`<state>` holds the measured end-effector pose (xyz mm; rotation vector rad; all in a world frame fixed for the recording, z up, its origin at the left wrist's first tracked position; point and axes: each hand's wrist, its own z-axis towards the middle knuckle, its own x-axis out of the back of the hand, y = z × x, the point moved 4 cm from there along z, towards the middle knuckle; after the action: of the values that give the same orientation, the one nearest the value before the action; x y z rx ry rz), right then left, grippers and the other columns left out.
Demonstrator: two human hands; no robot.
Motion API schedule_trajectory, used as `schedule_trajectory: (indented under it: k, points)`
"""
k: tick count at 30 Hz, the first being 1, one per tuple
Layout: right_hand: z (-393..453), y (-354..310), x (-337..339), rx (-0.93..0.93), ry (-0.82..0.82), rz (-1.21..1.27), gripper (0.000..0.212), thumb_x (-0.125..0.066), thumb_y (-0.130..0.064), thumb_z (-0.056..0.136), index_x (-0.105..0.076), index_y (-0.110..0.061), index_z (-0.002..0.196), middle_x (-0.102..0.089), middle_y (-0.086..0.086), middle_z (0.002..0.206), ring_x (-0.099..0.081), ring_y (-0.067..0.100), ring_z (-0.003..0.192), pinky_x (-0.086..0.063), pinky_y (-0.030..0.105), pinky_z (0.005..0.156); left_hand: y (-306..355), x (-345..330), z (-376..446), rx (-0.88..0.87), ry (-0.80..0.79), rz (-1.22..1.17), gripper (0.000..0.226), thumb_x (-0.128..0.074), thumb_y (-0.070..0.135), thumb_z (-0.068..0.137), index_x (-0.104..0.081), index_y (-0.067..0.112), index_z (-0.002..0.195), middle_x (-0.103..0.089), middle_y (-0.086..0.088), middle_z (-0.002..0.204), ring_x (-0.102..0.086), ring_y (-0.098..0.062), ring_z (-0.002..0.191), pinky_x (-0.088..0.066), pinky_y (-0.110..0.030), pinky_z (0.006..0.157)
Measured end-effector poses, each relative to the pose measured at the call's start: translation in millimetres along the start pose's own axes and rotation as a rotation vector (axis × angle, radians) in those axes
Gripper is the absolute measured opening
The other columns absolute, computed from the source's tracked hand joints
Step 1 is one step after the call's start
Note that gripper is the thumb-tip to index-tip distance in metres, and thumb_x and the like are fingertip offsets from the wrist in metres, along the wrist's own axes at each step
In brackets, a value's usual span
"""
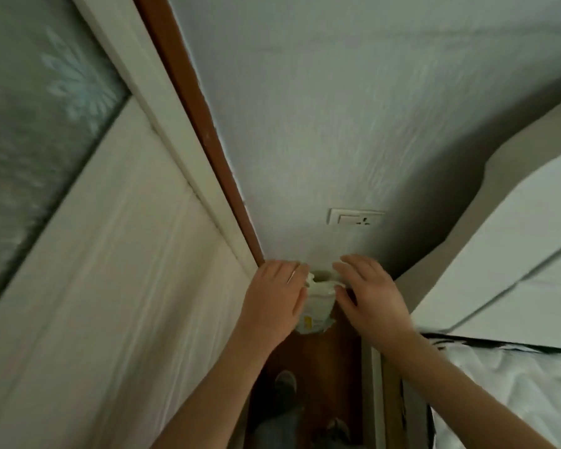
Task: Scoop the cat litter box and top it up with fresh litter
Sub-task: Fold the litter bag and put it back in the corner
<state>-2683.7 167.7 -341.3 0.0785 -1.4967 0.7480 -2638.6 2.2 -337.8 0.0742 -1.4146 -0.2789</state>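
Two hands reach down to a pale bag that stands open on the brown floor, in the corner between the white door and the wall. The left hand lies against the bag's left side, fingers straight and together. The right hand touches its right side, fingers spread.

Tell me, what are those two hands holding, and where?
A pale bag, open at top; left hand and right hand touch opposite sides near its mouth. Grip unclear.
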Motion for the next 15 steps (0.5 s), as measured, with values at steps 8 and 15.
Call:
schedule_trajectory:
  k: [8, 15]
  points:
    - [-69, -46, 141, -0.033, 0.197, 0.076, 0.039, -0.057, -0.026, 0.091, -0.059, -0.007, 0.125, -0.056, 0.011, 0.129, -0.048, 0.027, 0.122, -0.042, 0.039, 0.103, 88, 142, -40, -0.150, 0.117, -0.016, 0.040, -0.050, 0.030, 0.098, -0.058, 0.009, 0.131, -0.061, -0.010, 0.127, -0.053, -0.026, 0.119, -0.039, -0.042, 0.107]
    - [-158, -31, 177, -0.301, 0.157, 0.000, 0.052, -0.065, -0.031, 0.087, -0.052, -0.017, 0.135, -0.044, 0.007, 0.145, -0.037, 0.027, 0.136, -0.039, 0.047, 0.106, 157, 153, -56, -0.317, -0.011, -0.095, 0.047, -0.037, 0.039, 0.101, -0.053, 0.017, 0.139, -0.055, -0.006, 0.139, -0.049, -0.026, 0.132, -0.039, -0.049, 0.109]
